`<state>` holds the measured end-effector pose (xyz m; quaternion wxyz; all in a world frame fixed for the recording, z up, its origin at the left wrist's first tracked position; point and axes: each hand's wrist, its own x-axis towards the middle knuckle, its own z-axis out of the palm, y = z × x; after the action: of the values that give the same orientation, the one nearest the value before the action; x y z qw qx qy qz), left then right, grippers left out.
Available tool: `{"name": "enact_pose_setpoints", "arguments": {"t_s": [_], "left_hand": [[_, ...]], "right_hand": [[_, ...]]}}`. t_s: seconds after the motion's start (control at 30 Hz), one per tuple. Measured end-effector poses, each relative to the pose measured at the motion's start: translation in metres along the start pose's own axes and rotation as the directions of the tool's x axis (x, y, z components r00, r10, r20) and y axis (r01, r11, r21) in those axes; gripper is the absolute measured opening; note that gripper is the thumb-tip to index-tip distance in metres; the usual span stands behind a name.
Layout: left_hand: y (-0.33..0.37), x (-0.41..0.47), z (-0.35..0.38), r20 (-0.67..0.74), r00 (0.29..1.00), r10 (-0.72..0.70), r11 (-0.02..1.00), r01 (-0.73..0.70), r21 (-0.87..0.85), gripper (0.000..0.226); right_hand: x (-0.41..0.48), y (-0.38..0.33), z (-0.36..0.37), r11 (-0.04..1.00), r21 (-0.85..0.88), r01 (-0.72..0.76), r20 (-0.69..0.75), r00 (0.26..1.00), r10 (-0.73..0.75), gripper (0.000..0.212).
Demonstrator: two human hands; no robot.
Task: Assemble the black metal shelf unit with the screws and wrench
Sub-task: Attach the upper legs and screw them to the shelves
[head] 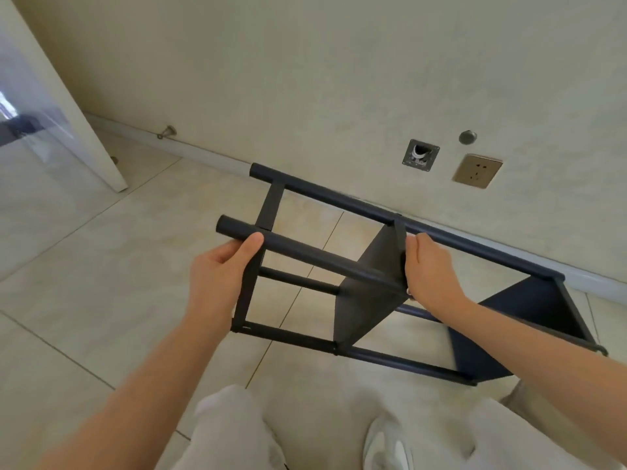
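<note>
The black metal shelf unit [369, 293] lies on its side above the tiled floor, its round posts running from upper left to lower right. Two flat black shelf panels sit between the posts, one in the middle [366, 300] and one at the right end [529, 320]. My left hand [220, 276] grips the near upper post close to its left end, thumb on top. My right hand [431, 269] is curled around the post at the edge of the middle panel. A small metal piece shows under its fingers. No loose screws are in view.
A cream wall with a white baseboard [210, 154] runs behind the unit. On it are a gold socket [476, 170], an open metal box [420, 155] and a round cap [467, 137]. A white door [68, 106] stands at left. My knees and a white shoe [383, 446] are below.
</note>
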<state>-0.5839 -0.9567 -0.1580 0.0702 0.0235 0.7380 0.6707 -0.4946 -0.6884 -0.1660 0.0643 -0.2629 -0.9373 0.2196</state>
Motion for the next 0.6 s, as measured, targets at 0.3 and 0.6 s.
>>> {"name": "enact_pose_setpoints", "arguments": {"t_s": [0.3,0.6], "left_hand": [[-0.083,-0.001,0.000,-0.022,0.987,-0.160,0.966,0.151,-0.210,0.038],[-0.135,-0.008,0.000,-0.019,0.971,-0.239,0.939,0.226,-0.261,0.030]], "right_hand": [[0.006,0.019,0.047,0.992,0.103,0.075,-0.074,0.995,-0.067,0.026],[-0.003,0.029,0.063,0.988,-0.008,0.156,-0.097,0.983,-0.156,0.027]]}}
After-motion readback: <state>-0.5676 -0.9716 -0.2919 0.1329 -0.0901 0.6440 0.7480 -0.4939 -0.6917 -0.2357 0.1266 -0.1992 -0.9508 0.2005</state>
